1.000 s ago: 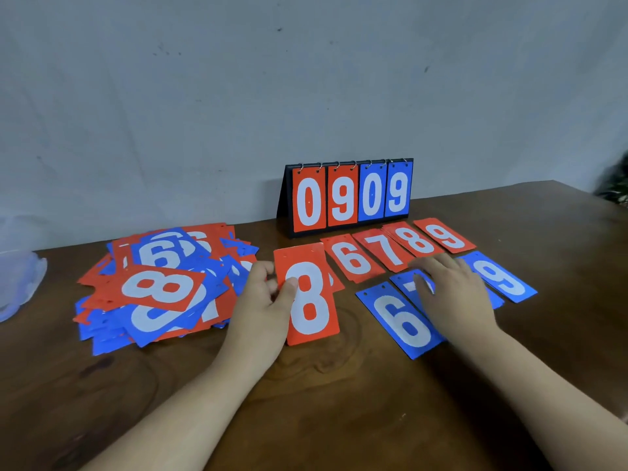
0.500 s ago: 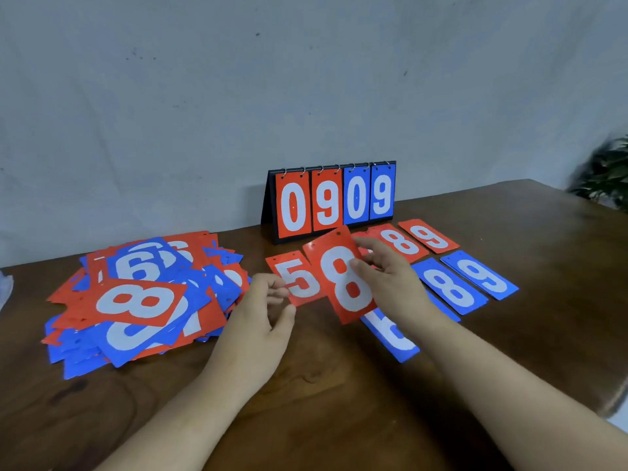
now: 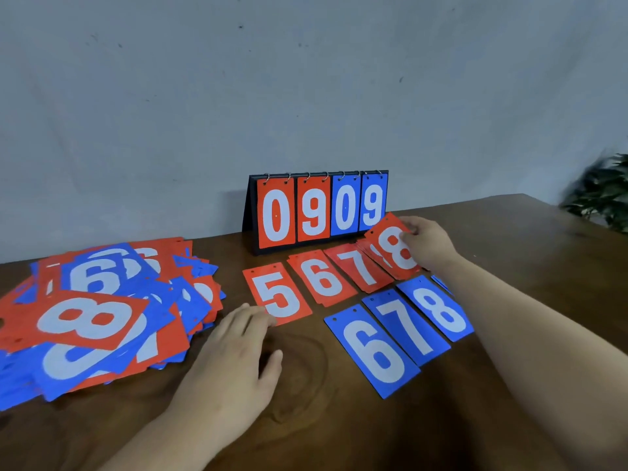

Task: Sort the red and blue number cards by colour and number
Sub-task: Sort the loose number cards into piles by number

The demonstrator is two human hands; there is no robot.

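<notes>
My right hand (image 3: pixel 430 244) grips a red 8 card (image 3: pixel 394 249) by its right edge, holding it tilted over the red 8 spot at the right end of the red row. That row lies flat: red 5 (image 3: pixel 277 294), red 6 (image 3: pixel 321 277), red 7 (image 3: pixel 360 268). In front lies a blue row: blue 6 (image 3: pixel 372 350), blue 7 (image 3: pixel 406 326), blue 8 (image 3: pixel 436 309). My right arm hides the cards further right. My left hand (image 3: pixel 234 355) rests palm down on the table, fingertips at the red 5's lower left corner, holding nothing. A mixed heap of red and blue cards (image 3: pixel 98 317) lies at the left.
A black flip scoreboard (image 3: pixel 317 210) reading 0909 stands at the back against the grey wall. The brown wooden table (image 3: pixel 323 419) has bare surface near me. A green plant (image 3: pixel 601 195) shows past the table's right edge.
The red 8 card passed from my left hand to my right, which carried it right and back to the red row's end. My left hand let go and settled beside the red 5.
</notes>
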